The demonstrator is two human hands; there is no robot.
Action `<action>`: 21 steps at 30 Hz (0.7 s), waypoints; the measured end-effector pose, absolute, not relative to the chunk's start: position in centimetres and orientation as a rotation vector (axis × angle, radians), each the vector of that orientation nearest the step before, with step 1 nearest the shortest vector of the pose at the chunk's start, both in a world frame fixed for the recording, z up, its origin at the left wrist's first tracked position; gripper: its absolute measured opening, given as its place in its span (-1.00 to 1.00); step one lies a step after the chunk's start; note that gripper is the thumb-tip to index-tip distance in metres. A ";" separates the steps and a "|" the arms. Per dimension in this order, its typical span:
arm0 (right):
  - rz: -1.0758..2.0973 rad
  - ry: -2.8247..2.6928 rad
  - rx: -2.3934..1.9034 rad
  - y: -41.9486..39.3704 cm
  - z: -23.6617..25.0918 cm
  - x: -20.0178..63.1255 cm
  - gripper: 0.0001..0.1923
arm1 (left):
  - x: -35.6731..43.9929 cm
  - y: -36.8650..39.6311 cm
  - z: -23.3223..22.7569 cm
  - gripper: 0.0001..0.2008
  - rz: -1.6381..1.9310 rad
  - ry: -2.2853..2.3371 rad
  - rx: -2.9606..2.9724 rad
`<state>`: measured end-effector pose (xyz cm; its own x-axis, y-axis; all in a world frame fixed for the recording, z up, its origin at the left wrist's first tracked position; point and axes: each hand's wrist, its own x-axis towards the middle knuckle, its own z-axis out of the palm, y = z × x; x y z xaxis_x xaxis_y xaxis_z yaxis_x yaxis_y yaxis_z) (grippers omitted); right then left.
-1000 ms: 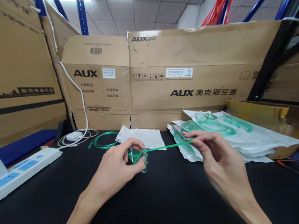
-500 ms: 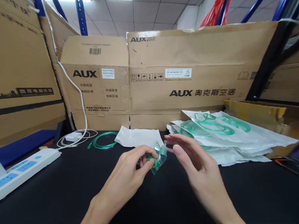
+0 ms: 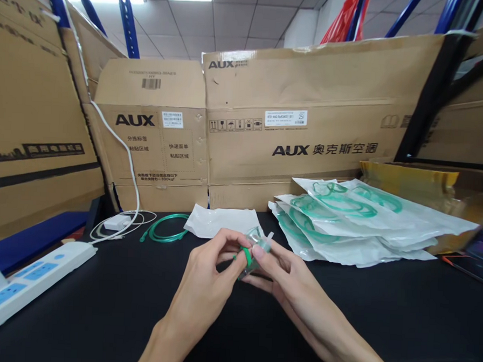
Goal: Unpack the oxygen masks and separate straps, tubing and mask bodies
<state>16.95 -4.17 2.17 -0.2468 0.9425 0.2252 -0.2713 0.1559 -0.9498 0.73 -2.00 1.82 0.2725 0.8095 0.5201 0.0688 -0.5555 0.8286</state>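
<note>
A clear, greenish oxygen mask is held up between my two hands, above the black table. My left hand pinches the green elastic strap at the mask's left side. From the right, the fingers of my right hand are wrapped round the mask, thumb on its front near the clear port. Much of the mask is hidden behind the fingers. Beyond my hands lies a flat white pouch, and left of it a coil of green tubing.
At the right is a stack of white packs with green tubing inside, by a yellow-taped carton. A power strip and white cable stand left. A phone lies far right. Cardboard panels close off the back.
My right hand has moved left and closed on the mask; before, it was held open just beside it. My left hand keeps its pinch on the strap. The view has shifted slightly.
</note>
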 end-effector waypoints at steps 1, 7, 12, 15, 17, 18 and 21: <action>1.373 -1.267 -0.713 -4.1 2.0 16.8 -0.62 | 0.8 -2.1 1.8 -0.96 1.314 0.780 1.833; 1.361 -1.143 -0.707 -3.2 1.8 17.7 -0.54 | 0.7 -2.3 2.5 -0.87 1.191 0.732 1.888; 1.349 -1.049 -0.711 -3.0 2.2 18.3 -0.48 | 0.0 -1.9 2.4 -0.78 1.136 0.823 2.005; 1.363 -1.003 -0.740 -3.0 1.2 17.7 -0.48 | 0.3 -1.9 1.8 -0.82 1.066 0.888 2.108; 1.359 -1.023 -0.767 -2.7 0.4 17.5 -0.44 | 0.6 -2.0 1.3 -0.82 1.043 0.941 2.151; 1.350 -1.052 -0.782 -2.5 0.0 17.6 -0.42 | 0.7 -2.1 1.2 -0.82 1.021 0.967 2.162; 1.246 -1.120 -0.840 -1.4 -0.2 18.8 -0.44 | -0.5 -2.5 0.9 -0.85 0.897 1.039 2.157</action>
<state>18.83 -1.40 -0.17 -0.0376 0.9823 0.1834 -0.2869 0.1651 -0.9436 -0.46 -2.48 0.88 0.4717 0.8222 0.3184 0.4351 -0.5312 0.7270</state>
